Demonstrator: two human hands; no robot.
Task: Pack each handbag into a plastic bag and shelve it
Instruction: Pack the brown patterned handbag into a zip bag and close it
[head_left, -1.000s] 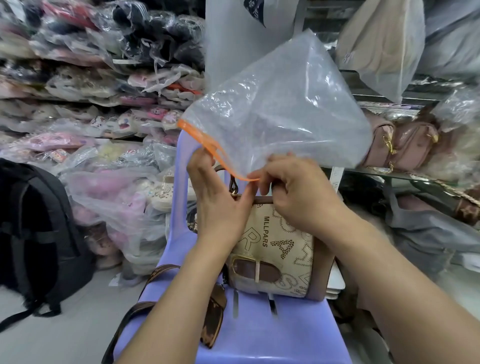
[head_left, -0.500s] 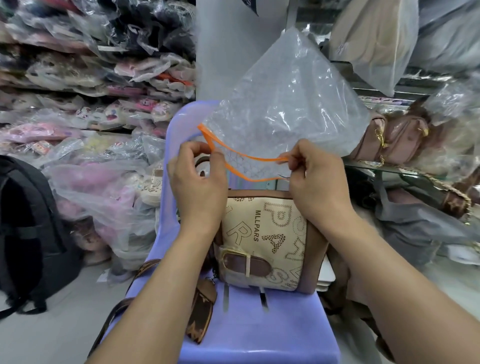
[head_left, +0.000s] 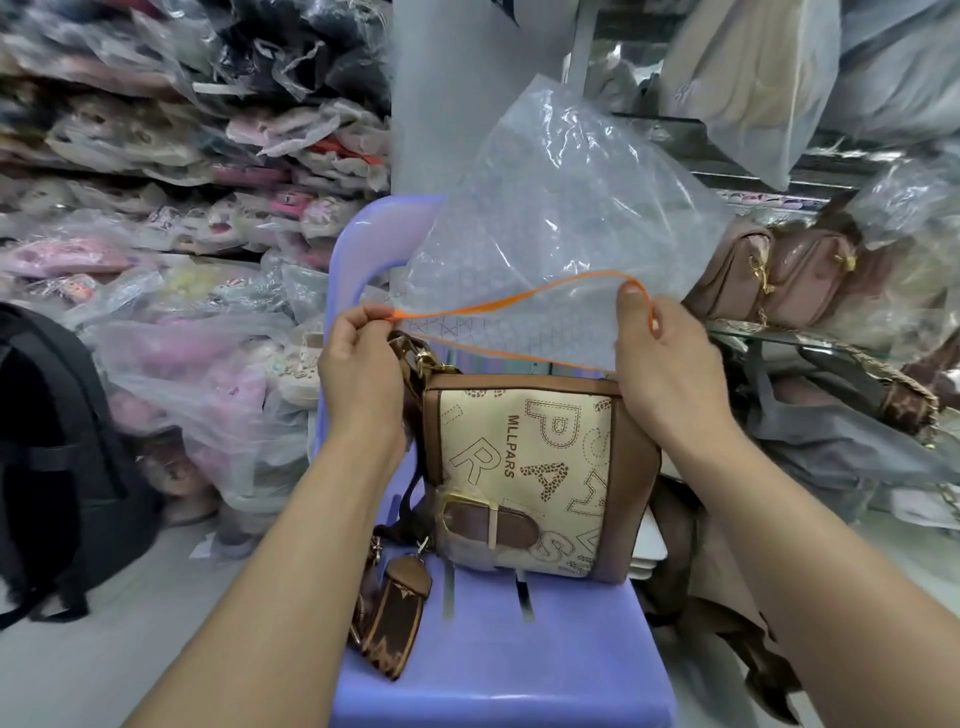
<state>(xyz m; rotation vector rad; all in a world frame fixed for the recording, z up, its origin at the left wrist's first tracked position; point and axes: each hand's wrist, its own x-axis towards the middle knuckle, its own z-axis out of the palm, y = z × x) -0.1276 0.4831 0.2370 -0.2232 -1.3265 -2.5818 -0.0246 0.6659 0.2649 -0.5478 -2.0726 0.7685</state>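
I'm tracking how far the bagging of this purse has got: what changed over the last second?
The left hand and right hand have drawn apart, left hand leftward and right hand rightward. Each pinches the orange rim of the plastic bag, so its mouth, nearly shut before, now gapes open. Unchanged: both hands keep their hold, and the handbag stands on the purple chair, outside the bag.

free: open mouth of plastic bag (head_left: 561, 218), just above handbag (head_left: 524, 457) | blocked left: wrapped goods pile (head_left: 208, 374) | blocked right: loaded shelf (head_left: 831, 343) | blocked behind: chair back (head_left: 348, 260)
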